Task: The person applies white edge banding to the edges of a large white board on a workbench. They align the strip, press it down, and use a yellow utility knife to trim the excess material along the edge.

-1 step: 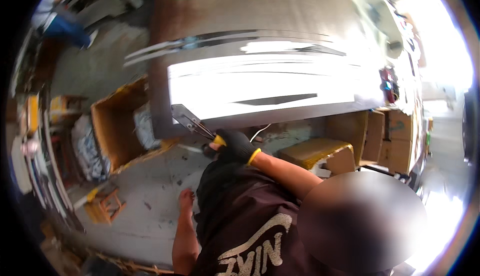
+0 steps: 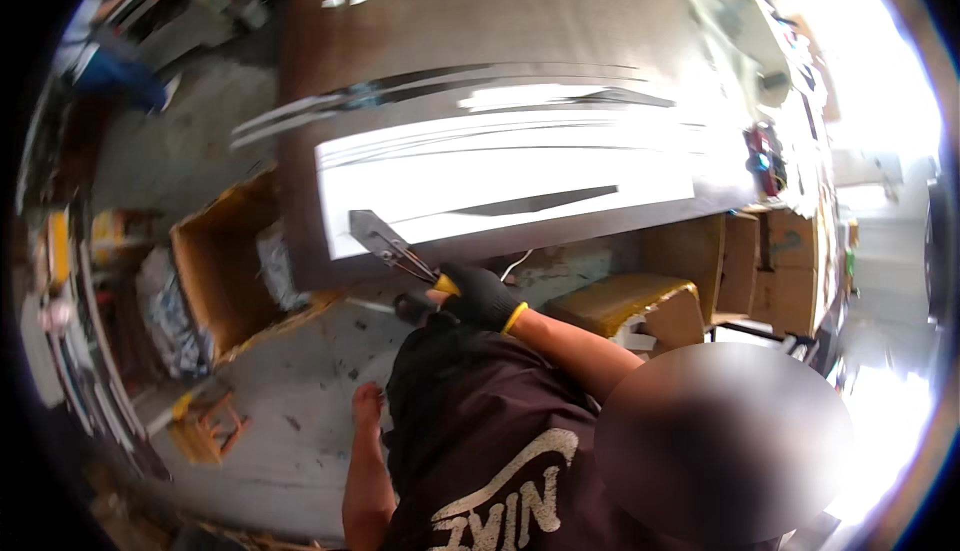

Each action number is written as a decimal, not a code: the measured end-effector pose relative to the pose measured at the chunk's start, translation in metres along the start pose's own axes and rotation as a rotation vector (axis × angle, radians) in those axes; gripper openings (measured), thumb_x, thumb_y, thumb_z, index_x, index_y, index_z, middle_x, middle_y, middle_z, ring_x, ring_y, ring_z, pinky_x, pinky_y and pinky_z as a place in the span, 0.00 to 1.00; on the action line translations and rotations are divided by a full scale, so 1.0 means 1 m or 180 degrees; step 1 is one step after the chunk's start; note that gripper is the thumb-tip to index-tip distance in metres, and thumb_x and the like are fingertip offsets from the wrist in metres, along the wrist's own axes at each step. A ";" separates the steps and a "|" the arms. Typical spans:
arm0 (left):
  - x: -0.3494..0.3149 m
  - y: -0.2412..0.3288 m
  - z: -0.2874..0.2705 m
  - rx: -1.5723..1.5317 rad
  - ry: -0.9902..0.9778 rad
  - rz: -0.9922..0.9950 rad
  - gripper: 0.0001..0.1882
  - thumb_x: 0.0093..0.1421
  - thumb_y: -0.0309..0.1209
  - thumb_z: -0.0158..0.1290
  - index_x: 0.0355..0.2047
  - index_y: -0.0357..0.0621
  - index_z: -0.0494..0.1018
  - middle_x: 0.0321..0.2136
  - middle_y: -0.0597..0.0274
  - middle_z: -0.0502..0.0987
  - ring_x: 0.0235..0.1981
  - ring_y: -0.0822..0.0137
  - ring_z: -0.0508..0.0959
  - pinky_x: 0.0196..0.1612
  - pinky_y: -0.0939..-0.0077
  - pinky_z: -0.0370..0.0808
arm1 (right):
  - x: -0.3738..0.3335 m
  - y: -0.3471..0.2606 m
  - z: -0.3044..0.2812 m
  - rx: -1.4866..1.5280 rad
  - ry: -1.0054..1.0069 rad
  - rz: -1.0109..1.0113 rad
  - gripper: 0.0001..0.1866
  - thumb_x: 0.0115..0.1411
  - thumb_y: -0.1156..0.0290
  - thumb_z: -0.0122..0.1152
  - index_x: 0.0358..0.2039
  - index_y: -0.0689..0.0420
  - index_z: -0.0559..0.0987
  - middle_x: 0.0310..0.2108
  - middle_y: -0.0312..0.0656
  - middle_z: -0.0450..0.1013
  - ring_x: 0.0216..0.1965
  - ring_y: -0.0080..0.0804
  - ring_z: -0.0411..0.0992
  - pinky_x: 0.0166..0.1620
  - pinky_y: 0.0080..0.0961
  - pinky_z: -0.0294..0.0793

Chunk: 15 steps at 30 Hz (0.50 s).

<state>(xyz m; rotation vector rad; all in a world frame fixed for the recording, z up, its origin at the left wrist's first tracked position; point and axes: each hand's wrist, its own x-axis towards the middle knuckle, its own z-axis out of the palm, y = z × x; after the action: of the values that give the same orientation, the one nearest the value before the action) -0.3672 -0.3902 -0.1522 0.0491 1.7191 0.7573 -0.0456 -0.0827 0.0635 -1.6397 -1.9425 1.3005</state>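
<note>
My right hand (image 2: 478, 296), in a black glove with a yellow cuff, is closed on a dark hand tool (image 2: 385, 239). This tool has a flat, angular head with bolts or rivets and two narrow arms; its exact kind is unclear. The head is over the near left corner of a bright white sheet (image 2: 345, 186) on the table. Long dark strips (image 2: 540, 201) lie across that sheet. Bare and low beside my body hangs my left hand (image 2: 368, 403), its fingers loosely bent and nothing visible in them.
The brown table (image 2: 480, 26) has more long thin strips (image 2: 300, 116) overhanging its left edge. An open cardboard box (image 2: 225, 271) stands left of it, near a small wooden stool (image 2: 212, 426). More boxes (image 2: 640, 301) sit under the table's right part. A person (image 2: 115, 71) is at the far left.
The view has shifted, so the table sits slightly left and lower. The tool's head has moved a little right and inward over the white sheet. My right hand keeps its grip; my left hangs as before.
</note>
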 end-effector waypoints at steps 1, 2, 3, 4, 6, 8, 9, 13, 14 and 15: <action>0.010 -0.005 0.006 0.0115 -0.0036 0.0130 0.12 0.71 0.29 0.57 0.53 0.41 0.80 0.32 0.61 0.82 0.28 0.70 0.80 0.30 0.74 0.75 | -0.017 0.014 -0.033 0.0066 0.0089 0.0254 0.26 0.66 0.51 0.73 0.54 0.58 0.81 0.41 0.56 0.83 0.43 0.59 0.83 0.46 0.46 0.81; 0.024 -0.006 0.008 0.0226 -0.0039 0.0283 0.13 0.71 0.29 0.58 0.54 0.42 0.80 0.31 0.61 0.82 0.27 0.70 0.79 0.30 0.73 0.75 | -0.032 0.026 -0.064 0.0164 0.0171 0.0476 0.28 0.65 0.51 0.73 0.56 0.58 0.80 0.42 0.55 0.84 0.44 0.57 0.84 0.47 0.45 0.81; 0.039 -0.006 0.006 0.1077 -0.0378 0.0855 0.13 0.71 0.30 0.58 0.54 0.42 0.80 0.30 0.62 0.81 0.26 0.71 0.79 0.29 0.73 0.74 | -0.048 0.052 -0.091 0.0286 0.0608 0.0614 0.27 0.65 0.53 0.74 0.55 0.59 0.80 0.42 0.55 0.84 0.44 0.55 0.84 0.47 0.45 0.81; 0.048 0.001 0.025 0.1400 -0.0492 0.0981 0.13 0.71 0.32 0.59 0.53 0.42 0.80 0.28 0.63 0.80 0.25 0.71 0.78 0.28 0.72 0.74 | -0.063 0.086 -0.118 0.0401 0.1055 0.0760 0.26 0.64 0.54 0.76 0.54 0.59 0.80 0.42 0.54 0.84 0.43 0.54 0.84 0.46 0.44 0.81; 0.040 0.024 0.059 0.1574 -0.0429 0.0722 0.11 0.72 0.34 0.59 0.50 0.42 0.81 0.25 0.65 0.79 0.24 0.72 0.77 0.27 0.72 0.73 | -0.095 0.146 -0.180 0.0177 0.1834 0.1228 0.26 0.63 0.54 0.76 0.52 0.59 0.81 0.40 0.53 0.84 0.42 0.52 0.84 0.46 0.44 0.82; 0.036 0.036 0.089 0.1402 -0.0311 0.0480 0.10 0.72 0.35 0.60 0.46 0.42 0.82 0.23 0.67 0.77 0.23 0.72 0.75 0.27 0.72 0.72 | -0.119 0.212 -0.240 -0.0338 0.2557 0.1506 0.25 0.61 0.55 0.77 0.49 0.60 0.81 0.38 0.52 0.83 0.40 0.51 0.84 0.44 0.44 0.82; 0.046 0.041 0.084 0.1390 -0.0329 0.0642 0.10 0.72 0.35 0.60 0.44 0.42 0.82 0.23 0.67 0.77 0.22 0.73 0.75 0.27 0.72 0.71 | -0.118 0.241 -0.269 -0.0396 0.2860 0.1540 0.25 0.60 0.55 0.78 0.47 0.60 0.81 0.37 0.53 0.83 0.40 0.52 0.84 0.44 0.44 0.82; 0.015 0.069 0.176 0.1619 -0.0432 0.0275 0.10 0.73 0.36 0.60 0.41 0.42 0.83 0.26 0.69 0.77 0.26 0.74 0.75 0.29 0.73 0.73 | -0.181 0.411 -0.399 -0.0663 0.3572 0.2230 0.22 0.57 0.58 0.78 0.42 0.61 0.84 0.36 0.53 0.84 0.39 0.52 0.84 0.44 0.45 0.81; 0.007 0.072 0.189 0.1582 -0.0516 0.0273 0.10 0.73 0.37 0.60 0.42 0.42 0.82 0.28 0.68 0.78 0.27 0.74 0.76 0.30 0.73 0.74 | -0.185 0.438 -0.423 -0.0801 0.3720 0.2234 0.20 0.57 0.59 0.77 0.41 0.61 0.84 0.35 0.52 0.83 0.37 0.49 0.84 0.43 0.44 0.81; -0.004 0.079 0.187 0.1536 -0.0475 0.0304 0.11 0.73 0.37 0.60 0.42 0.43 0.82 0.30 0.68 0.79 0.29 0.74 0.76 0.32 0.73 0.74 | -0.168 0.450 -0.438 0.0040 0.3482 0.2363 0.23 0.58 0.57 0.79 0.45 0.61 0.86 0.37 0.50 0.85 0.39 0.44 0.83 0.44 0.39 0.80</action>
<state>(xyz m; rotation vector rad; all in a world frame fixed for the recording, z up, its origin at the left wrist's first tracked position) -0.2285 -0.2445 -0.1257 0.5093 1.7291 0.3810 0.6018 -0.0618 0.0136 -2.4097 -0.6907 0.3188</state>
